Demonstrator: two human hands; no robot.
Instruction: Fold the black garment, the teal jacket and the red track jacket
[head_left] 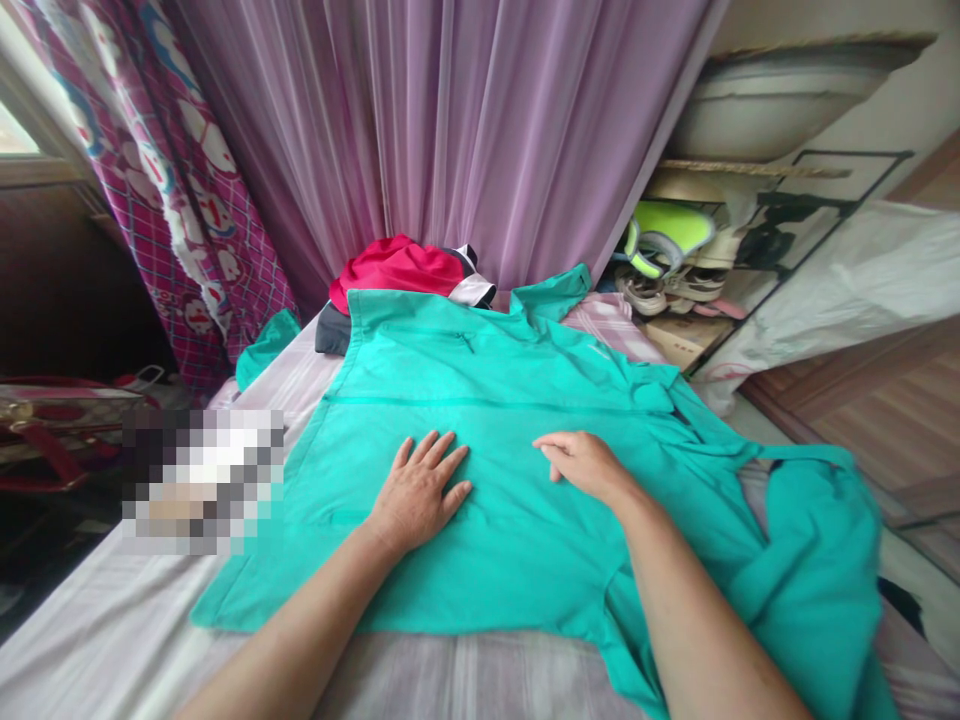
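1. Your left hand [416, 495] lies palm down on the bright teal fabric jacket [420, 350], fingers spread, grasping nothing.
2. Your right hand [589, 465] is near it, over the same jacket, fingers loosely curled and the index finger reaching toward the left hand; you cannot tell from this view whether it pinches any cloth.
3. The jacket is spread over the pale, purple-tinged bed sheet [465, 675] in front of you, its straight hem to the left, a long dark front seam [480, 403] running crosswise beyond your hands, and its fabric bunched in folds at the right.
4. Just past its far edge you have a crumpled crimson cloth [405, 268] with white and dark trim, beside a folded dark grey cloth [332, 332].
5. Behind these hangs a sheer lilac curtain [465, 130].
6. At your far right, a black metal rack [855, 155] holds pale shoes [701, 285] and a neon yellow-green item [679, 235].
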